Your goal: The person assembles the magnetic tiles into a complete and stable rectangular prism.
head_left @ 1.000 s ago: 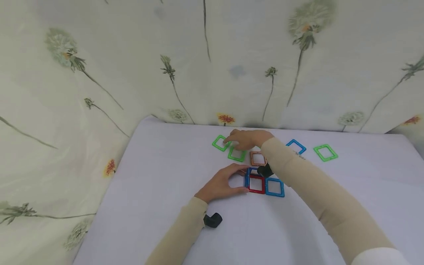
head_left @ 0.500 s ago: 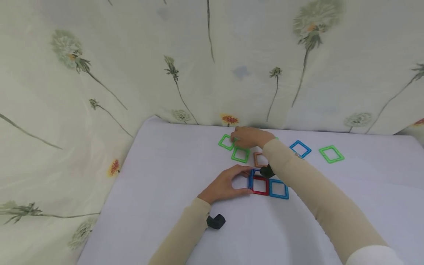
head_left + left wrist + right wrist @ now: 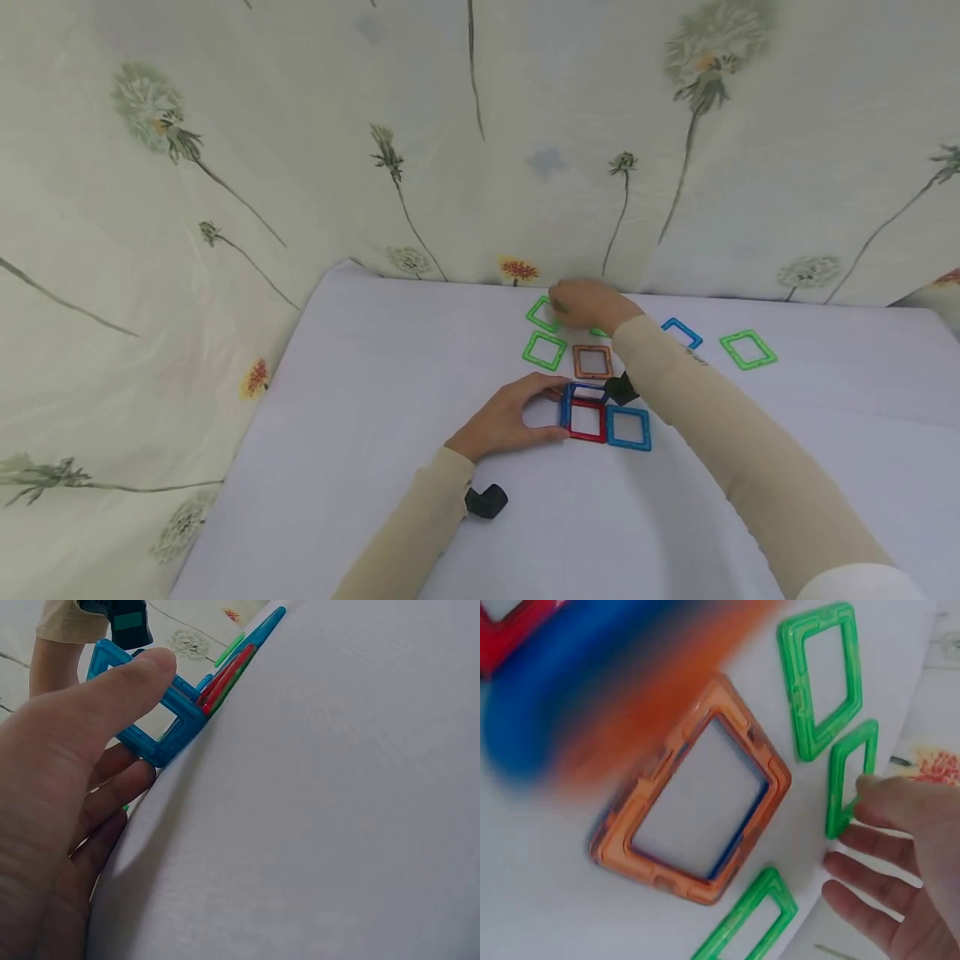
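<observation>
My left hand point(image 3: 506, 421) pinches an upright blue square magnetic tile point(image 3: 187, 724), thumb on the near side and fingers behind. Beside it a red square tile point(image 3: 588, 438) lies flat, with a lighter blue tile point(image 3: 630, 447) at its right. Another dark blue tile point(image 3: 589, 399) stands along the far side of the red one, partly behind the right wrist's camera. At the table's back, my right hand point(image 3: 588, 304) pinches the edge of a green square tile point(image 3: 838, 780) between thumb and index finger. A second green tile point(image 3: 799, 690) and an orange tile point(image 3: 671, 885) lie nearby.
Under the right wrist, a green tile point(image 3: 598, 332) is mostly covered. Farther right lie a blue tile point(image 3: 688, 330), partly behind the sleeve, and a green tile point(image 3: 748, 365). A flower-print cloth point(image 3: 450, 167) rises behind the white table point(image 3: 360, 400).
My right hand has moved from above the green tiles to the far one's edge and slid it rightward. The left hand keeps its hold on the blue tile.
</observation>
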{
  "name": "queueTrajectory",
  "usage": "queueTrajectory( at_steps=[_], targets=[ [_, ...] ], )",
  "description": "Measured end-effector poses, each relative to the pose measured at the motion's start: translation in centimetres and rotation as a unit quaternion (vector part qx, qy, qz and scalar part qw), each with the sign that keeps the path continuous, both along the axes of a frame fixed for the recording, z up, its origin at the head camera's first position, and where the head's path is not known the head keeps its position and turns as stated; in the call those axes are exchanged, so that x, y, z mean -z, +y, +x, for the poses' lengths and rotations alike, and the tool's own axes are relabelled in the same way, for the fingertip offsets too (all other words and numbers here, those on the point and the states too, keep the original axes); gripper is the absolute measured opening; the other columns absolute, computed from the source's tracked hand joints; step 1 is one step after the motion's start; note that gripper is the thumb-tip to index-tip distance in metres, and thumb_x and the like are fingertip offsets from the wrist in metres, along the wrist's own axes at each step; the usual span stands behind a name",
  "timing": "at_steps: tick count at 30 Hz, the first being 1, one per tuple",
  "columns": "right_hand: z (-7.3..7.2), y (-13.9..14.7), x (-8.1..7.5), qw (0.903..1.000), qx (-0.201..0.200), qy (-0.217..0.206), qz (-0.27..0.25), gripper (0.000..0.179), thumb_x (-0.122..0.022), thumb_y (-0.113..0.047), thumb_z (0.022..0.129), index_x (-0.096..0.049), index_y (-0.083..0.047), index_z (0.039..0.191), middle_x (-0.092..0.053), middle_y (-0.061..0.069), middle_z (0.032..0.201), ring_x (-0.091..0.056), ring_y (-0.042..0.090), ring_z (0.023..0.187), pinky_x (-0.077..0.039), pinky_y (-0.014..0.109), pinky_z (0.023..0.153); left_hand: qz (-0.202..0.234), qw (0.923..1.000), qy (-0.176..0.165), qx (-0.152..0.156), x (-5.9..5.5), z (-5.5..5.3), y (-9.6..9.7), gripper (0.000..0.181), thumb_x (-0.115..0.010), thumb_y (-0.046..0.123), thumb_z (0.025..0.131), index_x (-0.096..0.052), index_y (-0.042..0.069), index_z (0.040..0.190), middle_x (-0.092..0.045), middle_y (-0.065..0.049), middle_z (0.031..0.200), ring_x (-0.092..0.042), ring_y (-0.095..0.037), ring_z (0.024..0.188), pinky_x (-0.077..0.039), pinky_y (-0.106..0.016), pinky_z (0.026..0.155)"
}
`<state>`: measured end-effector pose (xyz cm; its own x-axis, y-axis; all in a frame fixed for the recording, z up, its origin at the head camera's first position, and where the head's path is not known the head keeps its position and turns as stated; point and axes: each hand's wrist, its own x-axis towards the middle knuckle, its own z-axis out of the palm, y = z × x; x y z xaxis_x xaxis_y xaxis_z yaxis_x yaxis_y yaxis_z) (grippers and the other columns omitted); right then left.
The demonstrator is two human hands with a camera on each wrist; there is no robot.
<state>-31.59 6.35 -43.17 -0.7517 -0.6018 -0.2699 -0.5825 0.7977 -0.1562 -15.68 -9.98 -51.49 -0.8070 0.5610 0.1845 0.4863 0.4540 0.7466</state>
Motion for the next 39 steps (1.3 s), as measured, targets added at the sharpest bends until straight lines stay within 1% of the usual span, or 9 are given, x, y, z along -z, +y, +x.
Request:
queueTrajectory(
  at_steps=[2, 6, 9, 12, 20, 24, 30, 36, 39],
  targets=[
    [0.0, 0.0, 0.3, 1.0000, 0.006, 0.005, -0.004, 0.022, -0.059, -0.028, 0.093, -0.061, -0.008, 0.102, -0.059, 0.006, 0.093, -0.051, 0.021, 0.078, -0.044, 0.035, 0.071, 0.005, 1.0000, 0.003, 0.002, 0.0, -0.1, 0.0, 0.070, -0.074, 0.039, 0.080, -0.040, 0.028, 0.140, -0.053, 0.011, 0.128, -0.052, -0.003, 0.115, -0.042, -0.018, 0.102],
    [0.2, -0.4, 0.6, 0.9995, 0.005, 0.032, 0.001, 0.032, -0.065, -0.038, 0.086, -0.060, -0.007, 0.093, -0.058, 0.007, 0.089, -0.050, 0.021, 0.075, -0.044, 0.035, 0.067, 0.010, 0.9999, 0.001, 0.003, 0.0, -0.1, 0.0, 0.070, -0.074, 0.037, 0.079, -0.041, 0.028, 0.140, -0.054, 0.011, 0.127, -0.053, -0.003, 0.114, -0.042, -0.018, 0.102],
    [0.5, -0.8, 0.5, 0.9987, 0.000, 0.050, 0.009, 0.036, -0.067, -0.038, 0.084, -0.062, -0.004, 0.094, -0.059, 0.009, 0.091, -0.052, 0.022, 0.075, -0.046, 0.037, 0.069, 0.007, 1.0000, 0.000, 0.003, 0.0, 0.0, -0.1, 0.071, -0.075, 0.037, 0.079, -0.040, 0.027, 0.140, -0.054, 0.010, 0.127, -0.053, -0.003, 0.114, -0.042, -0.018, 0.102],
    [0.7, -0.7, 0.5, 0.9987, 0.004, 0.049, 0.013, 0.036, -0.068, -0.034, 0.084, -0.061, -0.003, 0.101, -0.059, 0.010, 0.095, -0.052, 0.023, 0.079, -0.047, 0.039, 0.074, 0.008, 0.9999, 0.004, 0.005, -0.1, 0.0, 0.0, 0.071, -0.074, 0.038, 0.080, -0.040, 0.027, 0.141, -0.054, 0.010, 0.127, -0.053, -0.003, 0.114, -0.042, -0.018, 0.102],
    [0.7, -0.1, 0.8, 0.9996, 0.012, 0.010, -0.023, 0.035, -0.065, -0.026, 0.081, -0.058, -0.006, 0.109, -0.056, 0.011, 0.105, -0.053, 0.025, 0.089, -0.048, 0.041, 0.082, 0.008, 0.9999, 0.006, 0.006, -0.1, 0.1, -0.1, 0.070, -0.073, 0.039, 0.080, -0.040, 0.027, 0.140, -0.054, 0.010, 0.127, -0.053, -0.005, 0.114, -0.043, -0.019, 0.101],
    [0.7, 0.3, 0.6, 0.9989, 0.021, -0.007, -0.040, 0.040, -0.064, -0.029, 0.082, -0.058, -0.008, 0.115, -0.056, 0.011, 0.112, -0.055, 0.025, 0.096, -0.048, 0.042, 0.088, 0.004, 1.0000, 0.002, -0.002, -0.1, 0.2, -0.1, 0.069, -0.072, 0.041, 0.081, -0.040, 0.029, 0.140, -0.054, 0.011, 0.127, -0.053, -0.004, 0.114, -0.043, -0.020, 0.102],
    [1.4, 2.2, -0.5, 0.9963, 0.033, -0.030, -0.073, 0.038, -0.063, -0.032, 0.083, -0.062, -0.009, 0.114, -0.059, 0.011, 0.114, -0.053, 0.024, 0.099, -0.047, 0.042, 0.090, 0.007, 1.0000, -0.005, -0.005, 0.1, 0.3, 1.1, 0.068, -0.071, 0.045, 0.081, -0.040, 0.032, 0.140, -0.055, 0.012, 0.124, -0.053, -0.003, 0.114, -0.045, -0.024, 0.101],
    [1.9, 3.1, -1.8, 0.9923, 0.043, -0.054, -0.104, 0.034, -0.060, -0.035, 0.084, -0.063, -0.013, 0.111, -0.061, 0.009, 0.123, -0.056, 0.025, 0.111, -0.047, 0.043, 0.094, 0.018, 0.9997, -0.008, -0.013, 0.6, 0.6, 0.9, 0.069, -0.070, 0.048, 0.079, -0.039, 0.036, 0.139, -0.054, 0.015, 0.125, -0.052, -0.002, 0.115, -0.046, -0.028, 0.101],
    [2.1, 3.7, -2.3, 0.9896, 0.051, -0.070, -0.115, 0.031, -0.060, -0.035, 0.086, -0.064, -0.014, 0.109, -0.061, 0.007, 0.123, -0.057, 0.024, 0.112, -0.049, 0.042, 0.095, 0.019, 0.9996, -0.004, -0.019, 0.7, 0.6, 0.8, 0.069, -0.070, 0.051, 0.079, -0.039, 0.036, 0.139, -0.053, 0.016, 0.125, -0.051, -0.002, 0.114, -0.046, -0.030, 0.101]
  ],
)
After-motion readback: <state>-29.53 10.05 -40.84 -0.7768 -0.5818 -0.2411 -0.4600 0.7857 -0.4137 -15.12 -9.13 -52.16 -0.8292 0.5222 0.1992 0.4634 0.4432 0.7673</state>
